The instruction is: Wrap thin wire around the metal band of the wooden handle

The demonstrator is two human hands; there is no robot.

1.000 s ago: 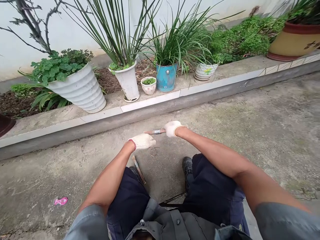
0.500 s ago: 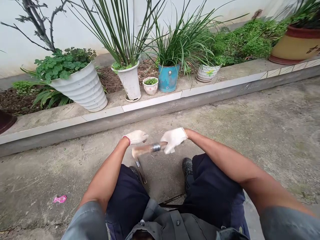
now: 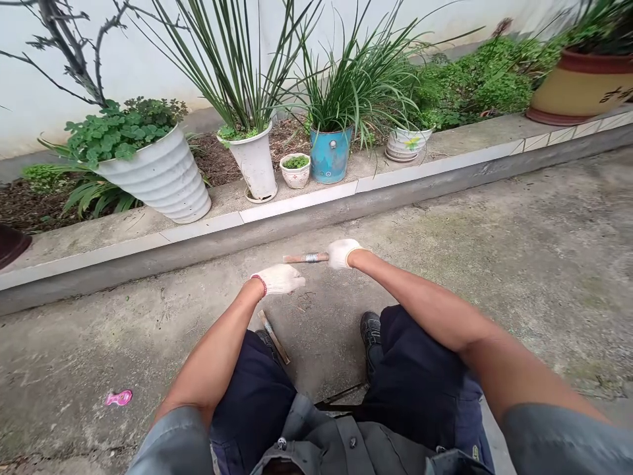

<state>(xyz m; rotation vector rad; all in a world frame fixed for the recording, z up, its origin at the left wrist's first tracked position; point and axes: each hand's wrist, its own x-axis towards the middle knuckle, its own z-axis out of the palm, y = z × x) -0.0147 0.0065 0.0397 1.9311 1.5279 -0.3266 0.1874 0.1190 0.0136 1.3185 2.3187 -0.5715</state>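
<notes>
In a white knit glove, my right hand (image 3: 341, 254) grips one end of a short wooden stick (image 3: 295, 258). Silvery wire (image 3: 310, 258) is wound around the stick's middle, and its free end points left, roughly level. My left hand (image 3: 279, 280), also gloved, is nearer to me, just below that free end and apart from it. Its fingers are closed together; whatever they may pinch is too small to make out. A second wire-wound wooden stick (image 3: 274, 338) lies on the concrete beside my left shoe.
Potted plants stand along a low tiled ledge ahead, among them a ribbed white pot (image 3: 163, 175), a blue pot (image 3: 330, 157) and a yellow pot (image 3: 578, 89). A pink object (image 3: 119, 398) lies on the concrete (image 3: 74, 356) to my left.
My right hand has carried the stick up and away from me, turning it from tilted to nearly level. My left hand has shifted slightly right and toward me.
</notes>
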